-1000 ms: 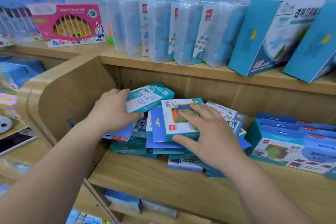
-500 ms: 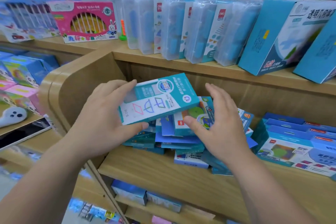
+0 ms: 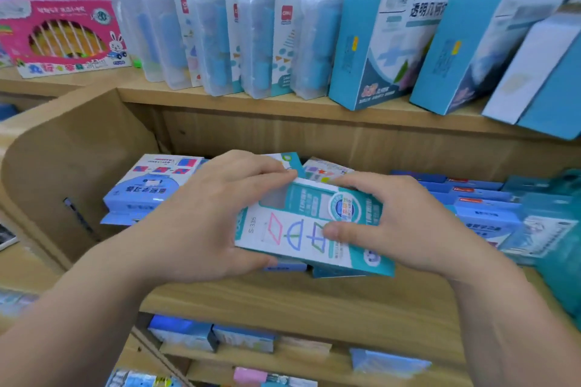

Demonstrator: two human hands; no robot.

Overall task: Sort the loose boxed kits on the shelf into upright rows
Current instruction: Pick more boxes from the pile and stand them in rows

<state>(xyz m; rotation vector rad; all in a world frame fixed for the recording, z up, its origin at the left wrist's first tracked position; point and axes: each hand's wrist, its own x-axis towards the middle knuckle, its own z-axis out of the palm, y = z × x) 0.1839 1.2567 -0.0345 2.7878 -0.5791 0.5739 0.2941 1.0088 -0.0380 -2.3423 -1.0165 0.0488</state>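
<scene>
Right now both hands hold one teal kit box (image 3: 301, 229), which lies between them with its printed face up and its far edge tipped upward. The left hand (image 3: 201, 217) grips the box's left end, fingers curled over the far edge and thumb tucked under the near one. The right hand (image 3: 402, 229) grips the right end, thumb pressed flat on the printed face and fingers wrapped round the far corner. Under the hands runs the wooden shelf board (image 3: 314, 302). Whether the box touches the loose kits (image 3: 327, 170) piled just below and behind it cannot be told. Just left of the left hand lies a pale blue box (image 3: 147, 188), flat on top of another. Just right of the right hand, a stack of blue boxes (image 3: 484, 207) lies flat in overlapping layers. Above and beyond both hands, on the next shelf up, clear plastic cases (image 3: 217, 44) stand upright in a row. Large teal boxes (image 3: 377, 47) lean beside them over the right hand. Far off beyond the left hand sits a pink box (image 3: 63, 38)
</scene>
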